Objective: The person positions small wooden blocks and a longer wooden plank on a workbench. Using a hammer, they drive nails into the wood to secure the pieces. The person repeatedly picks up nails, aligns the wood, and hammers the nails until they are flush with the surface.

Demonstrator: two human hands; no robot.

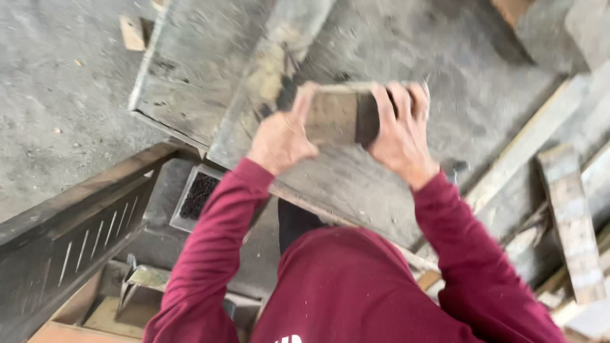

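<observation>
Left hand (281, 136) fingers pressed together, thumb up along the left end of a wooden block (337, 114), clamping it. Right hand (399, 130) fingers spread a little and curled over the block's right end, gripping it from above. Block held in the air between both hands, above a grey board (406, 70), roughly level, long side across the view. Its face is weathered grey-brown with a darker band near the right hand. Motion blur, so fine grain can't be told.

Both arms in dark red sleeves (210, 248), same red top at bottom centre.

Containers: small shallow open box (198, 197) below the left forearm, partly hidden by the sleeve, filled with dark nails or screws; can't tell which. Lower left, an open wooden crate or drawer (105, 311) with a bent metal piece (147, 278) inside; rest of the contents unclear.

Around: dark wooden panel (70, 235) with a row of pale slanted slots at left. Flat grey sheets under the hands, dusty, rough, chipped edges. Concrete floor (57, 108) upper left, with a small pale wood offcut (132, 33). Right side: loose pile of pale planks (572, 222), worn and paint-stained, lying crossed over each other.
</observation>
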